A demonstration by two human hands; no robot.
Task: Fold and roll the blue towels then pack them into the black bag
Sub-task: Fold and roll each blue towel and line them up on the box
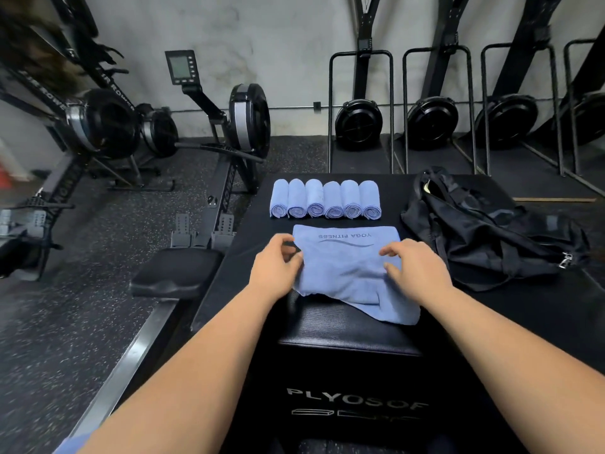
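Observation:
A blue towel (347, 263) printed "YOGA FITNESS" lies partly folded on the black plyo box (343, 332), its near corner hanging over the front edge. My left hand (276, 267) pinches the towel's left edge with curled fingers. My right hand (415, 267) grips its right side, fingers curled over the cloth. Several rolled blue towels (325, 199) stand in a row just beyond it. The black bag (484, 231) lies slumped on the box to the right, its opening turned toward the back.
Rowing machines (229, 126) stand on the speckled rubber floor to the left, one rower seat (176, 273) close to the box's left side. More rowers stand upright in racks (435, 122) against the back wall.

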